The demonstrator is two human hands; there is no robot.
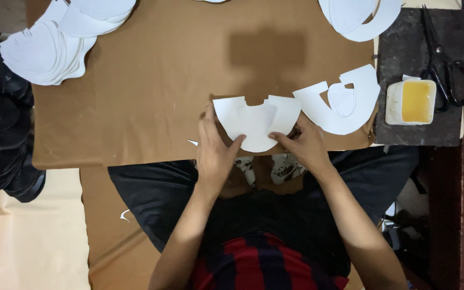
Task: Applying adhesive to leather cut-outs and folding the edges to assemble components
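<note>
Left hand [213,153]: lies flat on the lower left part of the white curved piece [257,122], fingers [209,115] spread and pressing down, thumb reaching across its lower edge; released, not clenched.
Right hand [304,145]: rests at the piece's lower right edge, fingers [283,138] pinching that edge.
White curved piece: thin, flat, matte sheet, fan-shaped with a notch at the top and a smaller rounded patch laid over its middle; it lies near the front edge of the desk, straight ahead of the person.
Desk [162,96]: covered in smooth brown sheet, its front edge just under both hands; a wide bare stretch runs to the left and behind the piece.
Second cut piece [345,102]: same white material, curved, with a small oval patch on it; just beside the held piece, to its right, close to the desk's right edge.
White stacks [55,43]: fanned piles of like shapes at the far left corner; another pile [358,16] at the far right.
Dark slab [404,59]: rough, grey, right of the brown sheet.
Tub [412,102]: small, square, white, holding yellow paste, on the slab.
Scissors [444,64]: black, long-bladed, beside the tub.
</note>
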